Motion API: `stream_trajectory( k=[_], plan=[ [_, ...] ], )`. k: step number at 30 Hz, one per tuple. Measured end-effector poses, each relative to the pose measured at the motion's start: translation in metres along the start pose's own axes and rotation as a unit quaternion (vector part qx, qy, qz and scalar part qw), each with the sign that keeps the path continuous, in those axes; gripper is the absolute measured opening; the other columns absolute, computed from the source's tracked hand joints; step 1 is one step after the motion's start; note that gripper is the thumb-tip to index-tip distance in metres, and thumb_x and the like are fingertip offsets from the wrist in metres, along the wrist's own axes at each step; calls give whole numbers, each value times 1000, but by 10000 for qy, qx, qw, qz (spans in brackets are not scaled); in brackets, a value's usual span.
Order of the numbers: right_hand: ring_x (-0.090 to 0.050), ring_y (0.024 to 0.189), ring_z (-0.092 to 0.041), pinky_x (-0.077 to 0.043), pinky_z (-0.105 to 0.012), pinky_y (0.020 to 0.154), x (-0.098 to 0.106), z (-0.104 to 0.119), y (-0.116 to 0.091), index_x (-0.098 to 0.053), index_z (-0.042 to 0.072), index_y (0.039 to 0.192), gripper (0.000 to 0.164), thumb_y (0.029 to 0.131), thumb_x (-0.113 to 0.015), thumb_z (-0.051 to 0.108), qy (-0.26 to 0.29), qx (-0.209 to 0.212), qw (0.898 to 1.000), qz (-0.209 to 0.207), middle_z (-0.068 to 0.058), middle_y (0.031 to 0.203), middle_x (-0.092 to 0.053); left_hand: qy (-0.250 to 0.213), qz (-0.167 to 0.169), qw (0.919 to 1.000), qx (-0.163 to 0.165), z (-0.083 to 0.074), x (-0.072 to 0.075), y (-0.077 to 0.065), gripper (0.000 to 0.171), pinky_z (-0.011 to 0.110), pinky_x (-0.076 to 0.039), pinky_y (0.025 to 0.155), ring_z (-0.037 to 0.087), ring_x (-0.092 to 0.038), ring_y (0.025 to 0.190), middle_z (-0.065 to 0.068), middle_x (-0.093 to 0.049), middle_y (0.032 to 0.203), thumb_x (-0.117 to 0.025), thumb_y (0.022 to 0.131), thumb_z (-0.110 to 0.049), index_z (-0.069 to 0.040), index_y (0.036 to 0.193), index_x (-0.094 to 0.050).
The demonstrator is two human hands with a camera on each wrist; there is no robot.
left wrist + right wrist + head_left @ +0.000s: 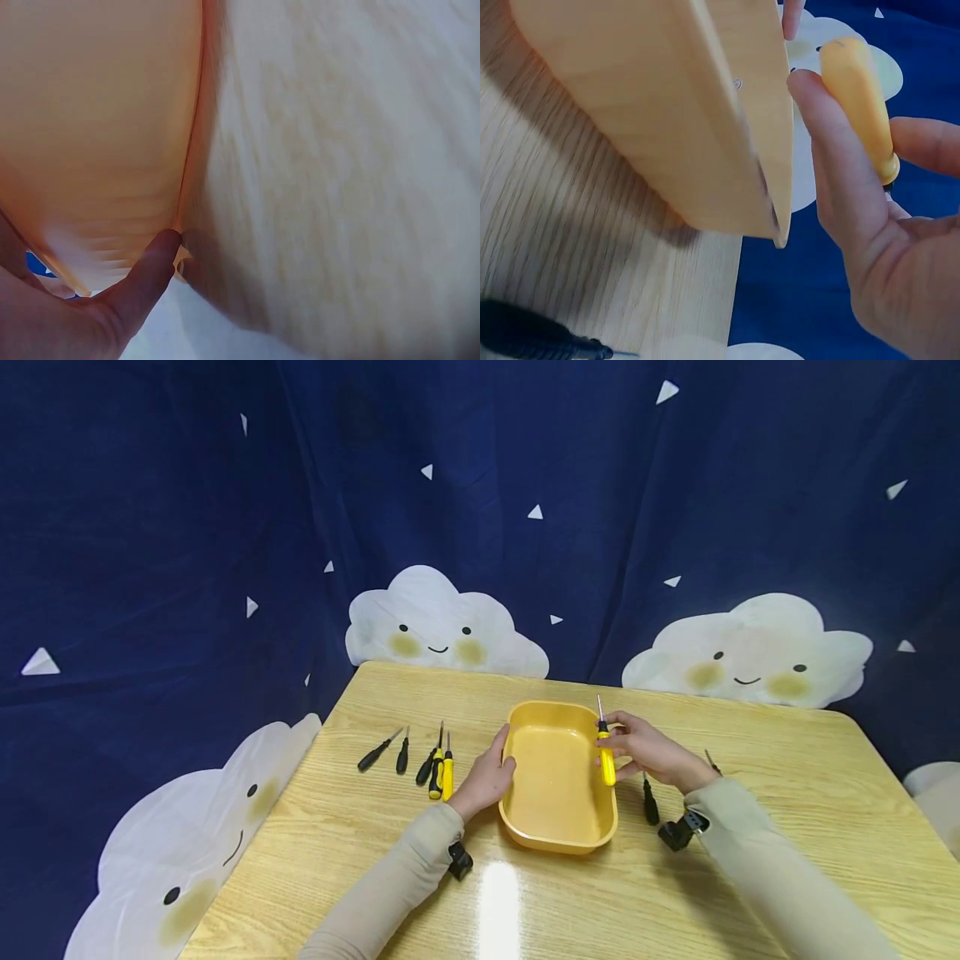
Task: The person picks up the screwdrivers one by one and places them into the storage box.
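Observation:
A yellow rectangular plastic tray [553, 787] stands on the table, its bottom bare. My left hand [486, 779] grips its left rim; in the left wrist view the thumb [150, 274] lies against the tray wall [112, 150]. Over the right rim, my right hand [651, 748] pinches a screwdriver [607, 762] by its yellow handle, the metal blade pointing up and away. In the right wrist view, thumb and fingers close on the yellow handle [857, 97] from both sides, beside the tray's raised edge, while the blade is mostly hidden.
Left of the tray lie several screwdrivers: black ones [375, 754], a black-and-yellow one [436, 779] and a yellow one [447, 778]. A black screwdriver [650, 802] lies right of the tray; another blade [711, 762] shows behind the right wrist. A blue curtain [480, 468] hangs behind the table.

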State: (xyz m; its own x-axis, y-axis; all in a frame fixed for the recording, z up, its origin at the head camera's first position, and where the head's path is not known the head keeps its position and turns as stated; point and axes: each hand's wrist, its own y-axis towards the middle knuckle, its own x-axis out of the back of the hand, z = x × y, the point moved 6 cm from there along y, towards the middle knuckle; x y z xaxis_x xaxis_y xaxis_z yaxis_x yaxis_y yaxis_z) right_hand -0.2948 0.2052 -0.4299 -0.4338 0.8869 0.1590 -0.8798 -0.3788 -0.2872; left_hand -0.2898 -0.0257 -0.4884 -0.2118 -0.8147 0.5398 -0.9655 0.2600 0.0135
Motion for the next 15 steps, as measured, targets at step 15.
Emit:
stream_trajectory(
  k=[15],
  plan=[
    [-66, 84, -31, -56, -41, 62, -25, 7, 15, -31, -7, 125, 44, 92, -57, 5, 124, -65, 9999, 55, -24, 102, -53, 44, -6, 9999, 114, 0, -1, -1, 58, 41, -34, 104, 31, -42, 127, 19, -32, 148, -37, 99, -16, -11, 153, -14]
  ],
)
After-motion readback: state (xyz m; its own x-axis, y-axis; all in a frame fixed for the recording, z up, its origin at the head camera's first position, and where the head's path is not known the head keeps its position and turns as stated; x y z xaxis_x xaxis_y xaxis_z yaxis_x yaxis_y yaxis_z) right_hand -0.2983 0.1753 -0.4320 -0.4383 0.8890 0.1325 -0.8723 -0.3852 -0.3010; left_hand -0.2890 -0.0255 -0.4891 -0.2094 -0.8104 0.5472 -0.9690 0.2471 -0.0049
